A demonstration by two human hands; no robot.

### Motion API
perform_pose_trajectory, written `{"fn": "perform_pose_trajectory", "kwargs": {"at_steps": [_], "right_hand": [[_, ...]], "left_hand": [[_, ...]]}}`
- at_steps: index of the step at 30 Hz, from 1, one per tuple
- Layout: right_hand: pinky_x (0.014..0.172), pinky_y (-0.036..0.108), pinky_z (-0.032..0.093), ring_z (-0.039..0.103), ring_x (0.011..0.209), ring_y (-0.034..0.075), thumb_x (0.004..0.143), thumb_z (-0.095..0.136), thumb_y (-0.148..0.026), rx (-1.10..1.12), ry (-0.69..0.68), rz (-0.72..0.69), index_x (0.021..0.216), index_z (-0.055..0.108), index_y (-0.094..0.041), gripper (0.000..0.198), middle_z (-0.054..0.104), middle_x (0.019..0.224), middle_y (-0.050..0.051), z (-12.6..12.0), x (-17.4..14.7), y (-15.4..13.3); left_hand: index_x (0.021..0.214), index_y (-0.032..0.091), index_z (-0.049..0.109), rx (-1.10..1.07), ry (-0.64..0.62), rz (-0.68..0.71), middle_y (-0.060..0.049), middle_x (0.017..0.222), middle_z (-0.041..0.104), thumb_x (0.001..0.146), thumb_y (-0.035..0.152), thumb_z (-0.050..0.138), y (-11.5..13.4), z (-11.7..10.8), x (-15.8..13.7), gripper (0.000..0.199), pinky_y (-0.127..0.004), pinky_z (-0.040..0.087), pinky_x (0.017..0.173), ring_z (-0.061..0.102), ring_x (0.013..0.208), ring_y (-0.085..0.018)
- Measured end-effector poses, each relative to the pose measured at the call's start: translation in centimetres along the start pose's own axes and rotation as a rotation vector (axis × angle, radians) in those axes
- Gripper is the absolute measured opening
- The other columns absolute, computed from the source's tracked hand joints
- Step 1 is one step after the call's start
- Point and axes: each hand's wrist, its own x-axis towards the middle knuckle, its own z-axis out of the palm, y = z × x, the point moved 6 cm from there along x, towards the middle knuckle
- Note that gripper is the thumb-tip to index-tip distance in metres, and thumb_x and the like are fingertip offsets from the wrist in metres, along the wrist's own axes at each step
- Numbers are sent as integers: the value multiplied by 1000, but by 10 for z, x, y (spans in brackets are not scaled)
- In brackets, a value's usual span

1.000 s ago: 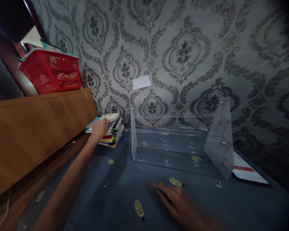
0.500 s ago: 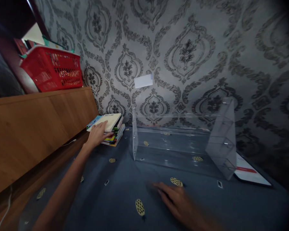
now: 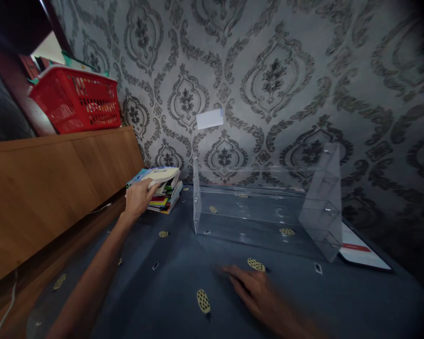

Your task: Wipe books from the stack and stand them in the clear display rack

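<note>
Nearest, at lower right, the right hand (image 3: 256, 292) is relaxed and holds nothing, its index finger stretched forward and the others loosely bent. Whether it touches the dark blue cloth (image 3: 183, 287), printed with yellow pineapples, is hard to tell.

Farther off, to the left, the other arm reaches out to a stack of books (image 3: 168, 197). The left hand (image 3: 137, 195) grips the near edge of the cream book (image 3: 166, 174) on top, thumb toward the right; the fingertips on the far side are hidden. The cream book is pale, with small dark print near its far edge, and its cover bows upward. Beneath it, edges of blue, green, red, yellow and white lie unevenly.

Right of the stack, well apart, stands a clear plastic rack (image 3: 320, 207). Behind everything rises a wall (image 3: 268, 52) in grey damask-patterned paper.
</note>
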Motion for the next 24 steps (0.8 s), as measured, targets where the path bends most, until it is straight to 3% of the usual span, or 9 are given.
{"fn": "perform_pose_trajectory", "kwargs": {"at_steps": [3, 7, 12, 17, 24], "right_hand": [[72, 30, 59, 74, 75, 19, 102, 37, -23, 18, -14, -7, 117, 72, -25, 38, 79, 93, 5, -3, 2, -4], [70, 29, 59, 74, 75, 19, 102, 36, -24, 61, -16, -6, 118, 71, -26, 38, 78, 92, 5, -4, 3, -6], [76, 30, 59, 74, 80, 20, 102, 36, -24, 78, -64, 20, 118, 71, -24, 38, 79, 93, 5, -3, 3, -5], [70, 30, 59, 74, 76, 21, 103, 36, -27, 40, 4, -16, 116, 70, -24, 37, 79, 92, 6, -2, 1, -4], [64, 29, 55, 71, 67, 19, 103, 35, -27, 53, -26, -27, 108, 72, -22, 37, 74, 76, 4, 3, 2, 0]], "left_hand": [[124, 19, 66, -9, -7, 116, -11, 126, 71, 95, 32, 51, 1, 6, -7, 35, -36, 45, 101, 64, 118, -28], [137, 20, 59, 15, -115, 187, -10, 142, 61, 86, 14, 51, -5, 19, -11, 53, -42, 39, 112, 55, 133, -28], [141, 17, 57, 37, -103, 223, -10, 144, 59, 82, 7, 46, -6, 20, -19, 61, -42, 41, 112, 54, 135, -27], [139, 17, 59, 76, -57, 254, -11, 143, 60, 82, 8, 48, 2, 16, -37, 59, -45, 43, 111, 54, 135, -29], [141, 15, 56, 128, -52, 239, -11, 146, 58, 82, 9, 51, 10, 12, -65, 60, -46, 44, 110, 54, 135, -32]]}}
